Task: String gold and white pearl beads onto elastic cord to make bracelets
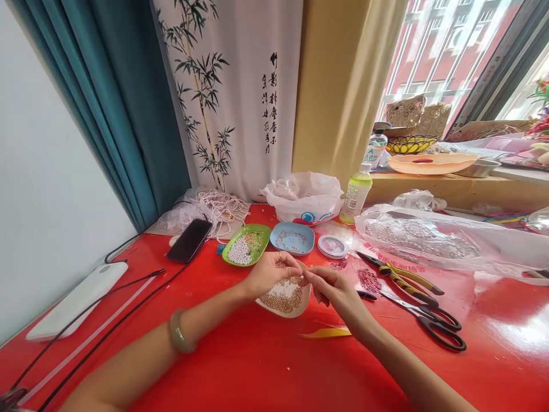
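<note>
My left hand (274, 273) and my right hand (328, 284) meet over a pale dish (283, 313) of small gold beads (281, 298). Thumb and forefinger are pinched together on each hand, the tips almost touching. A tiny whitish thing shows between the fingertips, too small to name. Just behind the hands stand a green tray (261, 233) with white and gold beads and a blue tray (278, 247) holding a few small pieces. Below my right hand lies a yellow-handled tool (328, 332), partly covered by the wrist.
Pliers (405, 277), scissors (429, 320) and red beads (369, 280) lie to the right. Behind are a round clear case (333, 246), a plastic bag (302, 197), a bottle (357, 194) and bagged beads (420, 234). A phone (190, 240), power bank (79, 300) and cables occupy the left.
</note>
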Tool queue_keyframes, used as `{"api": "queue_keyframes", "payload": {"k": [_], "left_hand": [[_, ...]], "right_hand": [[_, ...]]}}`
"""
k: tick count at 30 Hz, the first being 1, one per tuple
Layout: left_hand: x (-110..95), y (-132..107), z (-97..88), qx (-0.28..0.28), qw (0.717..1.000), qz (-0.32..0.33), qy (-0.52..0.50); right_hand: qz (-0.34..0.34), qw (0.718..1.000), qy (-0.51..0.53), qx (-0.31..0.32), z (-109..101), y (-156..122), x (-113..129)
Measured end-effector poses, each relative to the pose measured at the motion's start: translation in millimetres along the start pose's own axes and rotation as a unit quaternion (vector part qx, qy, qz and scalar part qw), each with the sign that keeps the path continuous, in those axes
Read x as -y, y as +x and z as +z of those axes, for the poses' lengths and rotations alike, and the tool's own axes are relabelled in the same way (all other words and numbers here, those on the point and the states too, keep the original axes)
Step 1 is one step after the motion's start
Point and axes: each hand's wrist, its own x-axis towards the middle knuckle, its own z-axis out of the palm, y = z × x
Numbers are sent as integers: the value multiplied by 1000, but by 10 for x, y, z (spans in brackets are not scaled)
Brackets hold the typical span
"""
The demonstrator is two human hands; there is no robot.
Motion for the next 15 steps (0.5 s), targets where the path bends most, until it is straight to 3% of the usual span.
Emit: {"api": "queue_keyframes", "payload": {"k": [9,15], "left_hand": [[-2,15,4,-14,1000,-7,14],[-9,-15,21,7,999,2,42]], "right_hand": [[32,999,-12,10,12,-2,27],[35,999,-16,12,-7,-34,90]]}}
